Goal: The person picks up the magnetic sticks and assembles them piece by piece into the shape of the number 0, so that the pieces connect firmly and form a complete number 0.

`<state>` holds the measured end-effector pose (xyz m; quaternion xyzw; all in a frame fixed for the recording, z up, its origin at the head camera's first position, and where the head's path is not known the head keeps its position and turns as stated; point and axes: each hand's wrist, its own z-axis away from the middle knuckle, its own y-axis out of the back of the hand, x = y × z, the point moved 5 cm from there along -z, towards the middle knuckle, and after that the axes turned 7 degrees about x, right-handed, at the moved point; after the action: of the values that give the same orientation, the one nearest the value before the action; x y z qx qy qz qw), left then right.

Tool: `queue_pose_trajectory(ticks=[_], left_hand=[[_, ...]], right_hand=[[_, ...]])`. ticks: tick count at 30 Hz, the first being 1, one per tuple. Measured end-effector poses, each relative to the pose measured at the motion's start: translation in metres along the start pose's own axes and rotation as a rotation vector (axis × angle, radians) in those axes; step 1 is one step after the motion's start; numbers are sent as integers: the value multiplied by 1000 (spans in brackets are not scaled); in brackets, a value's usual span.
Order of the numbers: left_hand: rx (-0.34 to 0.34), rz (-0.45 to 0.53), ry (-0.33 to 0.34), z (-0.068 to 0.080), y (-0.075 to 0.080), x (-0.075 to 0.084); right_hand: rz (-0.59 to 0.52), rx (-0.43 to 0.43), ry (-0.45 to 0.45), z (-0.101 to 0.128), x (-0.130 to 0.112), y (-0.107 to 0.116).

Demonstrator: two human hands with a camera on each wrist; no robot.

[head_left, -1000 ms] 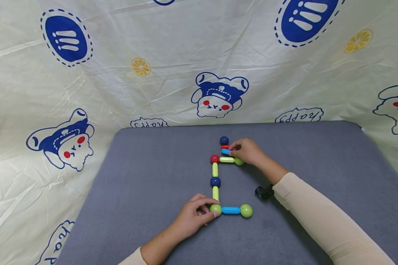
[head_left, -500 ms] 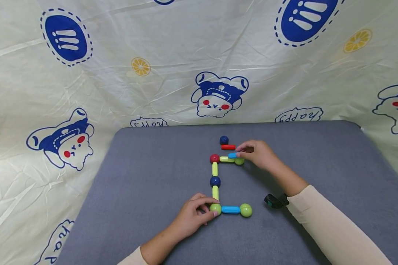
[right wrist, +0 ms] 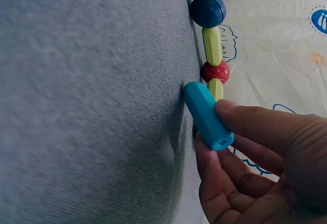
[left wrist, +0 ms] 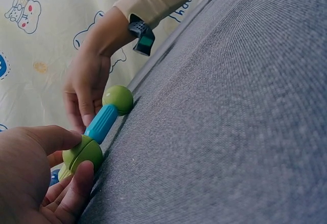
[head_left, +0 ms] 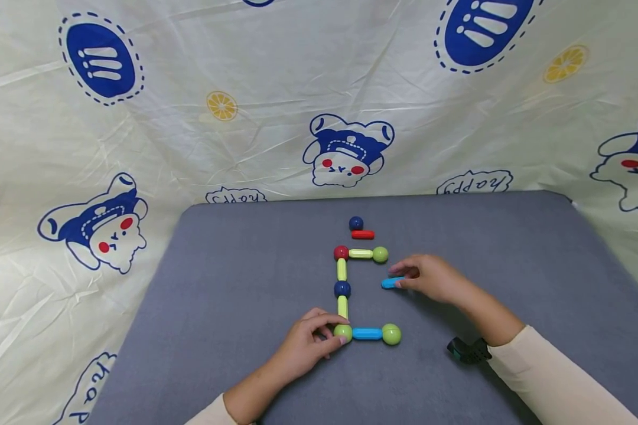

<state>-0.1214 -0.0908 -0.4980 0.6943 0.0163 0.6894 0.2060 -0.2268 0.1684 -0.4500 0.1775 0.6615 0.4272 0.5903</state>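
My left hand (head_left: 309, 343) pinches the green ball (left wrist: 84, 155) at the near left corner of a chain of rods and balls. A blue rod (head_left: 367, 334) joins that ball to another green ball (head_left: 391, 334) on its right. From the corner, yellow-green rods (head_left: 342, 306) run away through a dark blue ball (head_left: 342, 288) to a red ball (head_left: 341, 252). There the chain turns right along a rod to a green ball (head_left: 380, 254). My right hand (head_left: 430, 278) holds a loose blue rod (right wrist: 207, 114) between thumb and fingers, right of the chain's middle.
Beyond the chain lie a loose dark blue ball (head_left: 356, 223) and a red rod (head_left: 363, 235). Everything rests on a grey cloth-covered table (head_left: 234, 265). A printed white curtain (head_left: 276, 147) hangs behind its far edge. A dark band (head_left: 468, 351) is on the right wrist.
My right hand has brought the loose blue rod from beside the red rod toward me and rightward, past the far green ball. The left hand stays on the corner ball.
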Motion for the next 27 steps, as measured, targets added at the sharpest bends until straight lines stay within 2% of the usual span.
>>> queue_pose_trajectory(ticks=[5, 9, 13, 17, 20, 27], left_hand=[[-1, 0, -2, 0, 0, 0], [-4, 0, -4, 0, -1, 0], [-6, 1, 0, 0, -2, 0], [-1, 1, 5, 0, -1, -1], [2, 0, 8, 0, -1, -1], [6, 1, -3, 0, 0, -1]], right_hand=[[65, -31, 45, 9, -2, -6], [38, -19, 48, 18, -1, -10], [-94, -4, 0, 27, 0, -13], [-298, -11, -71, 34, -3, -18], [-412, -14, -123, 39, -4, -23], [-478, -26, -184, 46, -5, -37]])
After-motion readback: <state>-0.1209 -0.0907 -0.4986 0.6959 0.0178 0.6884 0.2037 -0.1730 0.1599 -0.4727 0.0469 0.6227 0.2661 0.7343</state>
